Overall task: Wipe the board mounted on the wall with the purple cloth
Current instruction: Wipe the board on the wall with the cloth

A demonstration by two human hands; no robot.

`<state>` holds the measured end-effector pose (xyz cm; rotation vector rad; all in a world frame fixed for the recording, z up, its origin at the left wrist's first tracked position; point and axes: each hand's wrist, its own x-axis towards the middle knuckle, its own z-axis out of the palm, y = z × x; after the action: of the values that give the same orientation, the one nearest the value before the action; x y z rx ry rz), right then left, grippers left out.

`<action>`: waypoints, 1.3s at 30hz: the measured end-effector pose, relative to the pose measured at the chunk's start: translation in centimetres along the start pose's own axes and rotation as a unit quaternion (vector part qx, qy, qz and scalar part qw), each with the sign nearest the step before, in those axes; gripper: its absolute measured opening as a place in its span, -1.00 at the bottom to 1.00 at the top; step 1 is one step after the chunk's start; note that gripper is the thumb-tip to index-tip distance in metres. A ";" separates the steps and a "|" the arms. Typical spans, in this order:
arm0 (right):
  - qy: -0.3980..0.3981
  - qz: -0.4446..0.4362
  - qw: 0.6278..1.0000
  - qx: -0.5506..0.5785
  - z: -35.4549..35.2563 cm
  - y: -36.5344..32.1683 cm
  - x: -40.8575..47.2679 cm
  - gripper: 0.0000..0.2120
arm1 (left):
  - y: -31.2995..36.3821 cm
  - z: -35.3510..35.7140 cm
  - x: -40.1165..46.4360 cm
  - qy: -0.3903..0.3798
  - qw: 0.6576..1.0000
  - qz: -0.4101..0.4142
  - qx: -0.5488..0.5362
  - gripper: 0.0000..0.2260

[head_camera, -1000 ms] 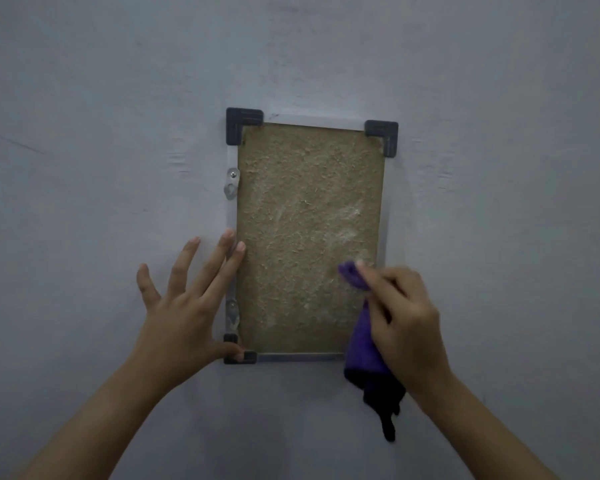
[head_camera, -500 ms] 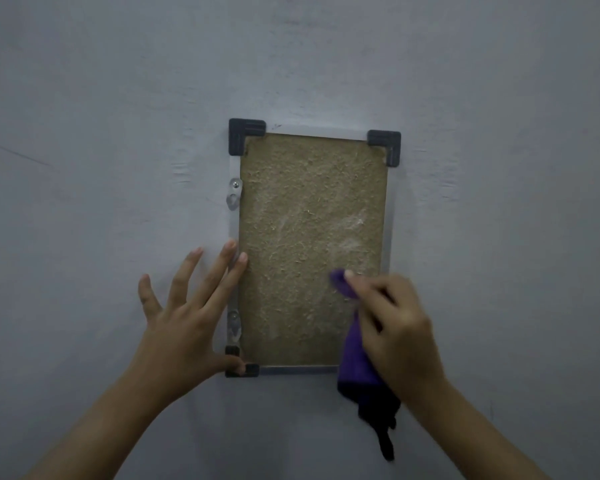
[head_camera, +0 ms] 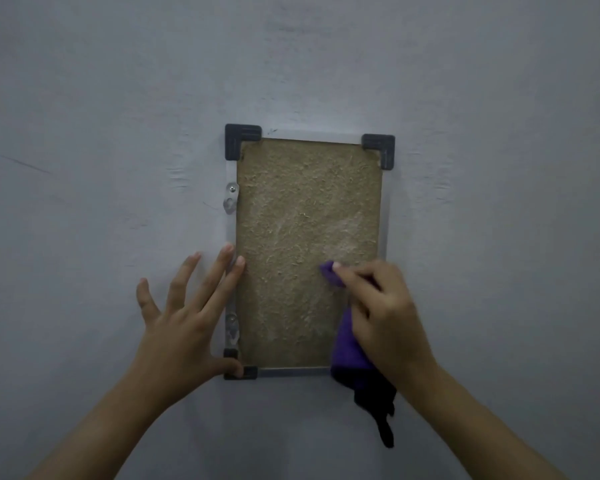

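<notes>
A brown fibrous board (head_camera: 302,216) in a thin metal frame with dark corner caps hangs upright on the wall. My right hand (head_camera: 385,317) grips the purple cloth (head_camera: 349,351) and presses its bunched end against the board's lower right part; the rest of the cloth hangs down past the bottom edge. My left hand (head_camera: 184,323) lies flat with fingers spread on the wall, fingertips on the frame's left edge and thumb at the bottom left corner cap.
The grey painted wall (head_camera: 118,133) fills the view all round the board. Two small metal brackets (head_camera: 231,199) fix the frame's left side to the wall.
My right hand has slid the cloth leftward and a little down across the board's lower part. The left hand has stayed where it was on the frame's edge.
</notes>
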<state>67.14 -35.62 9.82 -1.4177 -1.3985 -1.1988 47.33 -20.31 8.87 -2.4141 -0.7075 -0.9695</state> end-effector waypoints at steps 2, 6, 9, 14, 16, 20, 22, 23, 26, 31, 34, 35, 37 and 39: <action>0.064 0.030 0.997 -0.013 -1.2 0.9 3.5 -0.64 | 0.0 0.0 0.0 -0.001 1.000 0.000 -0.002 0.33; 0.107 0.075 0.990 -0.048 0.2 1.2 6.6 -0.68 | 0.0 0.2 0.1 0.000 1.000 -0.003 0.000 0.32; 0.063 0.012 0.997 -0.049 2.6 -0.4 3.1 -0.66 | 0.0 0.2 0.1 0.001 1.000 -0.007 -0.001 0.32; -0.033 -0.041 0.999 -0.006 2.2 -2.2 0.3 -0.62 | -0.4 0.3 0.2 0.002 1.000 0.003 0.002 0.31; 0.007 -0.025 1.000 0.012 1.1 -1.8 2.9 -0.66 | -0.4 0.3 0.2 0.001 1.000 0.008 0.004 0.31; 0.126 0.064 0.989 -0.035 1.0 -0.3 8.5 -0.67 | -0.8 0.4 0.3 0.002 1.000 0.014 0.007 0.31; 0.127 0.066 0.989 -0.041 2.1 -0.7 8.3 -0.68 | -0.8 0.6 0.5 0.004 1.000 0.015 0.010 0.31; 0.115 0.049 0.991 -0.044 2.6 -1.1 7.5 -0.68 | -0.8 0.6 0.5 0.004 1.000 0.017 0.011 0.31; 0.059 -0.026 0.996 -0.059 4.3 -2.9 3.7 -0.72 | -0.9 0.6 0.4 0.003 1.000 0.018 0.014 0.31; -0.008 -0.046 0.999 -0.012 3.3 -4.1 2.8 -0.64 | -1.1 0.7 0.5 0.011 1.000 0.022 0.016 0.29; 0.073 -0.009 0.997 -0.013 2.2 -3.1 6.7 -0.68 | -1.1 0.6 0.4 0.009 1.000 0.022 0.015 0.29; 0.103 0.011 0.994 -0.019 2.2 -2.8 8.1 -0.71 | -1.0 0.6 0.3 0.005 1.000 0.023 0.013 0.28; 0.137 0.051 0.989 -0.031 2.8 -2.7 9.5 -0.73 | -1.3 0.8 0.3 0.002 0.999 0.033 0.014 0.25; 0.139 0.053 0.988 -0.047 3.8 -2.9 9.4 -0.73 | -1.9 0.6 0.6 0.023 0.998 0.049 0.011 0.13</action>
<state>64.09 -29.49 17.80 -1.3127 -1.0746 -1.3487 46.83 -18.33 9.27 -2.3751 -0.5758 -0.9706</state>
